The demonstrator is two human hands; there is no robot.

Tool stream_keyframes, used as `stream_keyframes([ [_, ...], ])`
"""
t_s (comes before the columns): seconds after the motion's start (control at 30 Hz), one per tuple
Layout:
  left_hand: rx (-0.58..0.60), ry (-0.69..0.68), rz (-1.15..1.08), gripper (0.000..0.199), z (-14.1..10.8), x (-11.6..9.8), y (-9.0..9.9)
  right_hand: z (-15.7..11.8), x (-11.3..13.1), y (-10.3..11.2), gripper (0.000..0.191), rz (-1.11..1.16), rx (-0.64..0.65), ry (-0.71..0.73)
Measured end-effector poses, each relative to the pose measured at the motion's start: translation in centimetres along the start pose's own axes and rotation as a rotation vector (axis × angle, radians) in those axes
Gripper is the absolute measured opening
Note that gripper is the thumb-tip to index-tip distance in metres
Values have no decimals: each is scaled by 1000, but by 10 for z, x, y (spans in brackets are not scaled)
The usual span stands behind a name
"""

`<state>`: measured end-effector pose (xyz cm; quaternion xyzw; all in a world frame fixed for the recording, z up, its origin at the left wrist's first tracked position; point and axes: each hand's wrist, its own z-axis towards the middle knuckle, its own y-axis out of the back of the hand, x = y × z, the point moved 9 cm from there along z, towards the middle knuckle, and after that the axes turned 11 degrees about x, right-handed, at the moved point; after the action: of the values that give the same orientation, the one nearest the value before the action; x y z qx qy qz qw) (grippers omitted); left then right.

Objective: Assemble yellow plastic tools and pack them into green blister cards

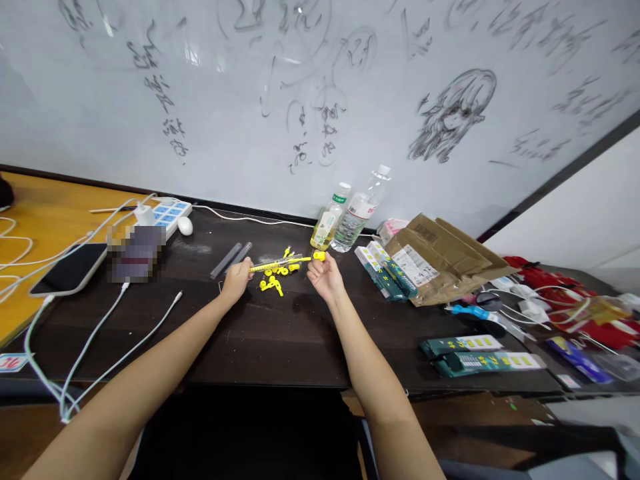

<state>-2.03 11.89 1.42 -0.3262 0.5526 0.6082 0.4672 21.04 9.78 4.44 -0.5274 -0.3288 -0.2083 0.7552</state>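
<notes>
My left hand is closed on one end of a clear tube with a yellow marked strip inside, held roughly level above the table. A thin yellow end of it points toward my right hand. My right hand pinches a small yellow cap-like piece, close to that end; whether they touch I cannot tell. Below the tube lie several loose yellow plastic parts, some ring-shaped and some with stems. Beside my left hand, two clear empty tubes lie on the dark table.
Two bottles stand against the whiteboard. To the right are a torn cardboard package, green-and-white boxes and a blue-handled tool. At left lie a phone, white cables and a power strip.
</notes>
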Motion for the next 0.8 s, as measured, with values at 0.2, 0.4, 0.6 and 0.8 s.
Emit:
stream_keyframes([
  [0.2,42,-14,7,47,-1,-3,-4,-1,-3,-4,19,-12,22,-26],
  [0.4,12,-26,42,46,-2,-6,0,-3,2,-5,17,-137,-9,22],
  [0.6,12,-24,68,47,-3,-8,0,-3,4,-14,20,-222,35,95],
  [0.8,3,-39,92,46,-5,-12,1,-3,6,-16,21,-287,36,128],
])
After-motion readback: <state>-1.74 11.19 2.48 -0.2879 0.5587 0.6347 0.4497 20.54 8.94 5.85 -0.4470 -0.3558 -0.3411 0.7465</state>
